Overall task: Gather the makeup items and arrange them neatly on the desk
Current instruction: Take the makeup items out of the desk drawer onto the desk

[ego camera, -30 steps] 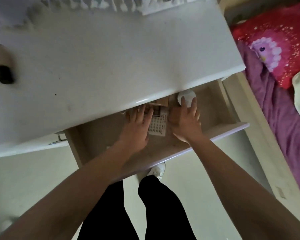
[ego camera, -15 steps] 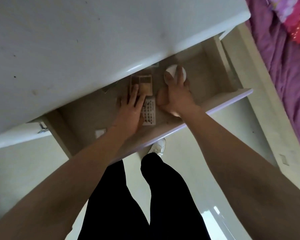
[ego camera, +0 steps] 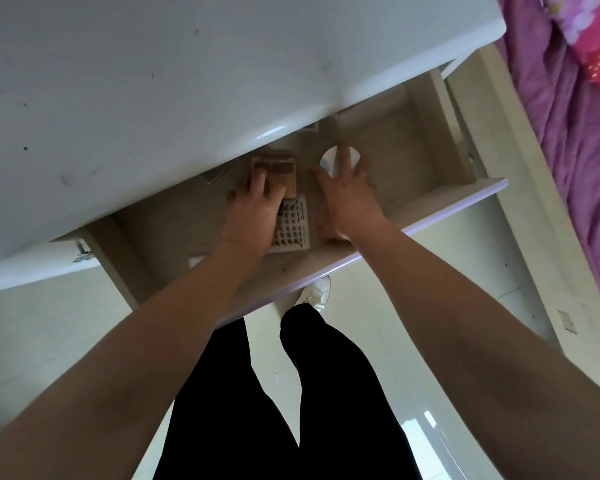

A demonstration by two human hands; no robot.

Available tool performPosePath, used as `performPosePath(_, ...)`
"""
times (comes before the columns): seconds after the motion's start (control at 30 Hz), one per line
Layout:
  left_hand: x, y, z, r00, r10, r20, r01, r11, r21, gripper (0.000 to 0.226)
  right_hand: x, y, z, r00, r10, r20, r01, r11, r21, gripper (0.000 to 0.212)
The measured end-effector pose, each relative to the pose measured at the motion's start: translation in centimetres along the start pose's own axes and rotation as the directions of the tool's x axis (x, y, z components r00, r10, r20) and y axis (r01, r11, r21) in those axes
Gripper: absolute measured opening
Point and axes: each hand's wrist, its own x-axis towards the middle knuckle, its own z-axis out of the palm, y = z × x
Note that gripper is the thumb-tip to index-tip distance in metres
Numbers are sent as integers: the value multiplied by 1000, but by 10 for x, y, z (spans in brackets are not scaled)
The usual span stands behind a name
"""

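White counter (ego camera: pixel 160 84): no makeup items on the part in view, so arranging is judged not begun. Open drawer (ego camera: pixel 440 133) beneath holds all items seen: white printed card (ego camera: pixel 297 228), tan palette (ego camera: pixel 279 169) under left hand (ego camera: pixel 253 206), round white compact (ego camera: pixel 328 157) under right hand (ego camera: pixel 347 192). Both hands spread flat, clamped on nothing.

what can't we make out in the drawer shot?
- Back of the drawer, head view: hidden under the desk top.
- Brown palette: partly covered by the left hand.
- White round item: the right hand hides most of it; grip unclear.
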Motion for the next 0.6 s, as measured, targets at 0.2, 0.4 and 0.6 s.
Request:
performPosePath(0.2, -11, -5, -1, 998, -38, -47, 34, 995, -97, 46, -5, -8, 6, 999, 40, -29, -39, 999, 11, 96)
performPosePath(0.4, -17, -7, 0, 999, -32, -25, 30, 997, -75, 46, -13, -12, -2, 992, 105, -75, -96, 989, 116, 77)
performPosePath(0.6, -18, -7, -1, 999, -25, -30, 22, 997, -76, 47, -26, 1, -21, 992, 119, -46, -106, 968, 227, 93)
